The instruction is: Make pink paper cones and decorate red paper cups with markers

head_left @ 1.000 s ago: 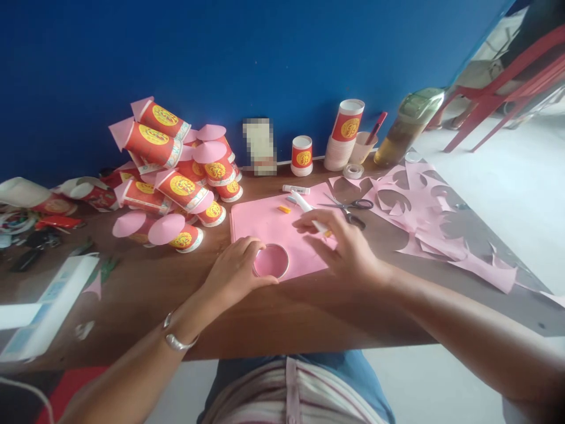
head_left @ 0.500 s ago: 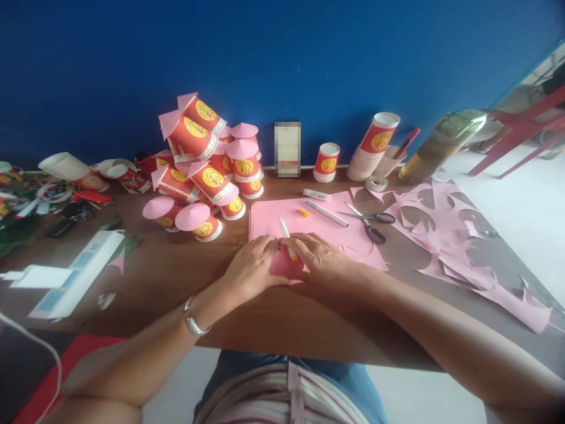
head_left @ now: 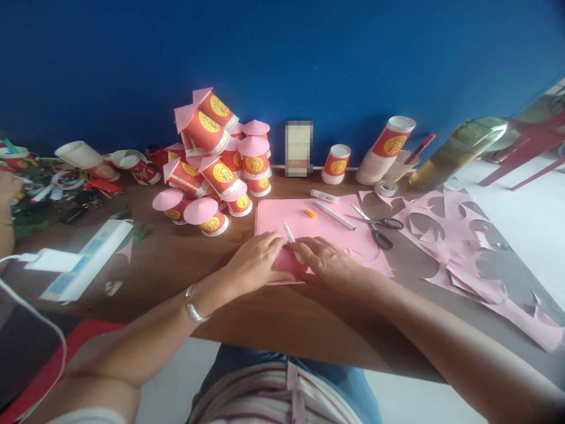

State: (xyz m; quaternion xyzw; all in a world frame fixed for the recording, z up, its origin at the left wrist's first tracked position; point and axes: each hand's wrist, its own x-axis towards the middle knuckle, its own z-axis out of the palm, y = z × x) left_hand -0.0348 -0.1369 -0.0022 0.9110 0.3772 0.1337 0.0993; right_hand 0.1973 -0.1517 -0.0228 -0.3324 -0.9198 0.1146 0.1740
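A round pink paper piece [head_left: 289, 265] sits between my hands, low over the front of a pink paper stack [head_left: 278, 213]. My left hand [head_left: 258, 259] is closed at its left side, fingertips near the top rim and thumb along the bottom. My right hand [head_left: 329, 259] curls in from the right and grips a white marker [head_left: 289, 231] with an orange end. The marker slants across the round piece; the right fingertips are partly hidden. On the stack lie an orange cap [head_left: 309, 213], another marker [head_left: 334, 216] and a glue stick [head_left: 324, 196]. Open scissors [head_left: 377, 225] rest at its right edge.
Red cups with pink cone tops [head_left: 207, 132] are piled at the back left. Stacked cups [head_left: 386, 150], tape [head_left: 386, 187] and a bottle [head_left: 459, 150] stand back right. Pink scraps [head_left: 468, 259] cover the right side. A power strip [head_left: 86, 262] and another person's hand [head_left: 6, 197] are left.
The view has shifted so most things sit slightly further right. Another person's hand has come into view at the left edge. My hands keep nearly the same hold.
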